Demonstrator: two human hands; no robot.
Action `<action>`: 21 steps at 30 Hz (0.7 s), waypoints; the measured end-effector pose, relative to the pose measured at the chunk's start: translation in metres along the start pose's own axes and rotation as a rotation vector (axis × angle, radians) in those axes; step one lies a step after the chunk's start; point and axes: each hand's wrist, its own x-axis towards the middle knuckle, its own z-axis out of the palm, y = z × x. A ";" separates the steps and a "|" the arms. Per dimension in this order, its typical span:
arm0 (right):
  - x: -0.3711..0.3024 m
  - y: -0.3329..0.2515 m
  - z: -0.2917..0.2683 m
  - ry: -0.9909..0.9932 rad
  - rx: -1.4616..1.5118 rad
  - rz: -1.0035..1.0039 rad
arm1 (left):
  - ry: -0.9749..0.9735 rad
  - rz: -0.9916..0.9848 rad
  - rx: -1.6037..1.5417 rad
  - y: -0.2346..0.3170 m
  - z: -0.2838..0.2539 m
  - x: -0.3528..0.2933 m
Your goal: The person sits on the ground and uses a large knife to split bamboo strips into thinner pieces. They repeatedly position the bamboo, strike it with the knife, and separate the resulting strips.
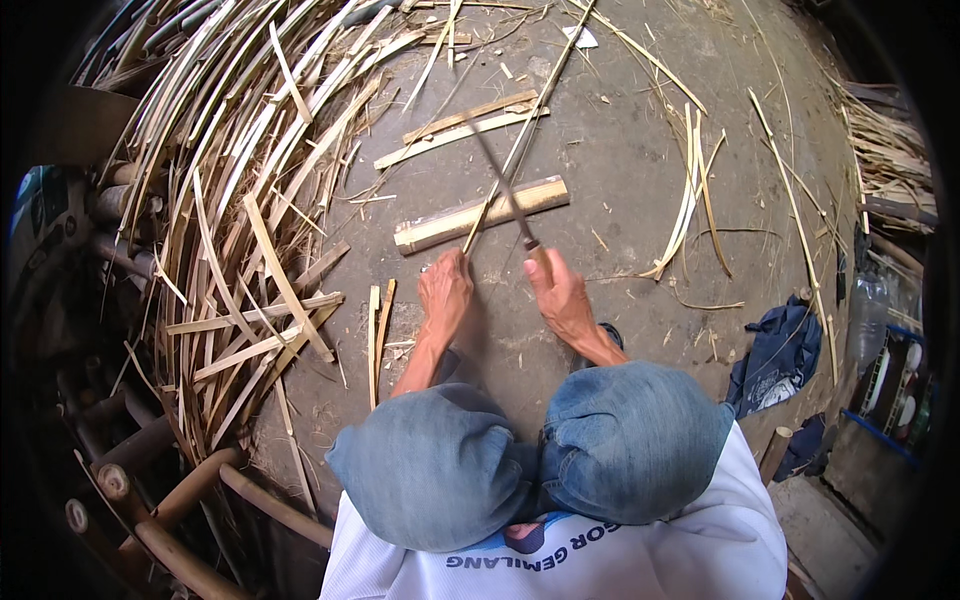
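My left hand (445, 290) is closed around the near end of a long, thin bamboo strip (545, 92), which runs away from me toward the far edge. In my right hand (562, 303) is a knife, its wooden handle (540, 258) gripped and its dark blade (499, 180) pointing forward and left, slightly blurred. The blade crosses over the strip. Beneath both lies a split bamboo piece (430, 232), resting crosswise on the concrete floor (620, 170). Two flat bamboo slats (455, 138) lie just beyond it.
A big heap of bamboo strips (230, 150) fills the left side. Bamboo poles (190, 555) stand at lower left. Loose slivers (690, 190) lie to the right, with a dark blue cloth (775, 350) and a crate (890, 390) farther right. My knees (630, 440) are close behind my hands.
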 end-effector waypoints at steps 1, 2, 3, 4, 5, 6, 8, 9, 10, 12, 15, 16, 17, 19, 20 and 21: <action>-0.001 -0.012 -0.006 0.072 0.058 -0.108 | 0.003 -0.002 -0.003 0.000 0.000 -0.001; -0.002 -0.017 -0.007 0.142 0.117 -0.218 | -0.015 -0.007 0.012 -0.001 -0.001 -0.003; -0.003 -0.009 -0.005 0.197 0.083 -0.245 | -0.030 -0.003 0.021 0.001 -0.002 -0.001; -0.006 0.010 -0.001 0.255 0.045 -0.271 | -0.048 0.005 0.026 0.004 -0.001 0.001; -0.008 0.028 0.005 0.303 0.014 -0.297 | -0.036 0.013 0.015 0.004 0.001 -0.002; -0.003 0.040 0.008 -0.057 -0.140 0.152 | -0.021 0.020 0.009 0.000 0.002 -0.005; -0.007 0.086 0.022 -0.078 -0.198 0.091 | 0.014 0.065 -0.007 -0.002 0.008 0.003; -0.010 0.082 0.020 -0.101 -0.192 0.130 | 0.035 0.064 -0.009 -0.003 0.010 0.000; -0.009 0.077 0.018 -0.103 -0.165 0.137 | 0.055 0.064 -0.013 -0.004 0.014 -0.001; -0.012 0.063 0.019 -0.110 -0.091 0.153 | -0.010 0.024 0.010 -0.007 0.008 -0.002; -0.023 0.019 0.002 -0.011 0.052 0.079 | 0.047 0.043 -0.025 -0.005 0.002 0.000; -0.023 0.016 0.001 0.043 0.109 -0.002 | 0.068 0.041 -0.026 -0.002 0.001 -0.001; -0.020 0.014 0.001 0.095 0.166 -0.083 | 0.089 0.036 -0.025 0.000 0.000 -0.002; -0.018 0.016 -0.003 0.113 0.143 -0.094 | 0.057 0.040 -0.021 0.003 0.000 0.001; -0.017 0.027 0.000 0.070 0.068 -0.022 | 0.042 0.040 -0.019 0.004 0.000 0.002; -0.015 0.042 0.006 0.022 -0.001 0.047 | 0.035 0.032 -0.017 0.002 0.001 0.000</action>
